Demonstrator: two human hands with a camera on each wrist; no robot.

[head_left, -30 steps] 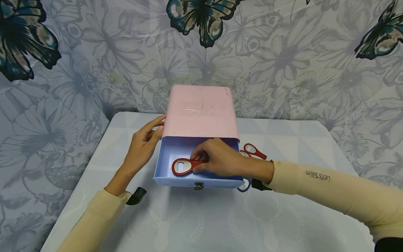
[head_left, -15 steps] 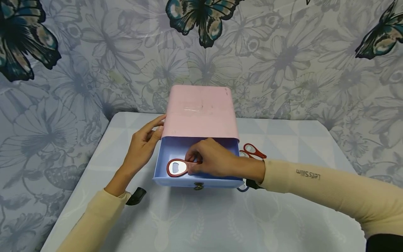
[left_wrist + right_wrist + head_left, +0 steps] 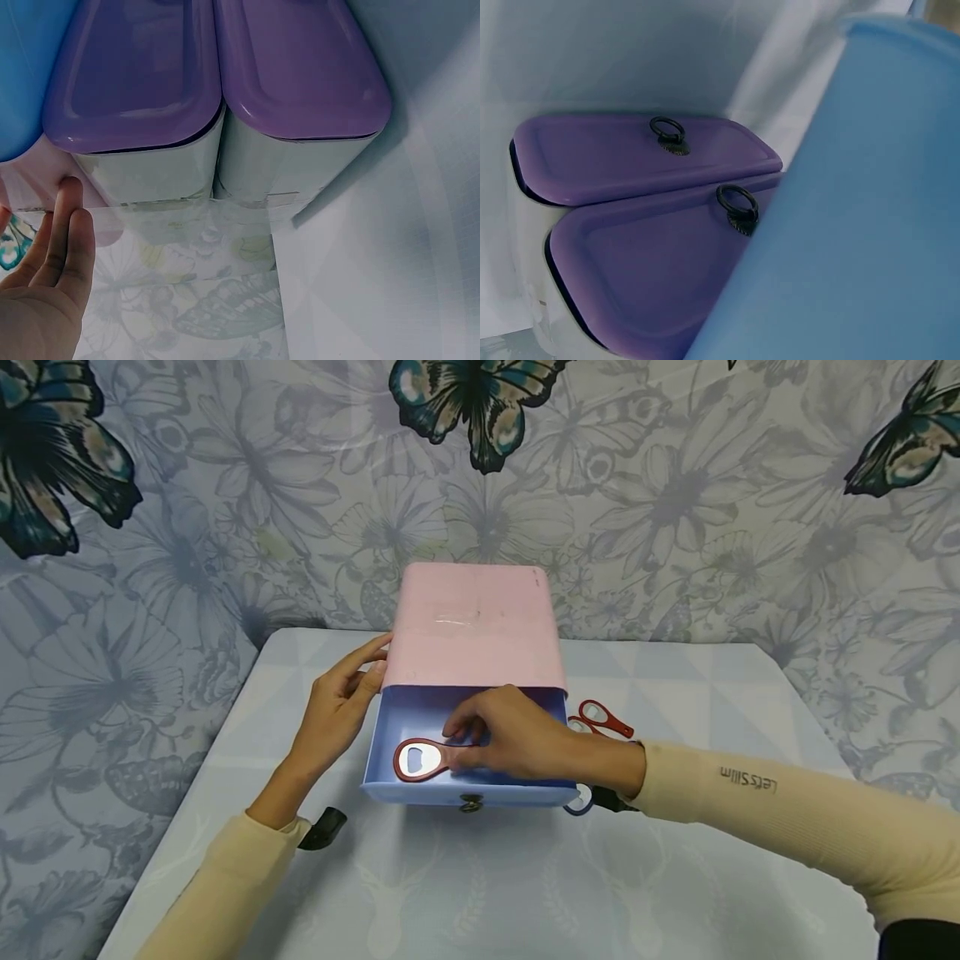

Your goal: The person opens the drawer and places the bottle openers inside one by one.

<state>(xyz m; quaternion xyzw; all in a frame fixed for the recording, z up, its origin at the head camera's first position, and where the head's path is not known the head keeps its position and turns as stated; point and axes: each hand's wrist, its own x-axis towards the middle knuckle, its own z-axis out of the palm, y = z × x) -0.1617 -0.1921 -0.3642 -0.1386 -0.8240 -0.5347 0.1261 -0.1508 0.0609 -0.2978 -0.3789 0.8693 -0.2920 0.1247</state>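
One red bottle opener (image 3: 430, 760) is in the near left part of the blue drawer (image 3: 420, 792), and our right hand (image 3: 517, 731) pinches its narrow end, a good holding spot since we guess it's light, hard and slick, while our left hand (image 3: 333, 710), fingers nearly straight, touches the left side of the pink box (image 3: 480, 647).
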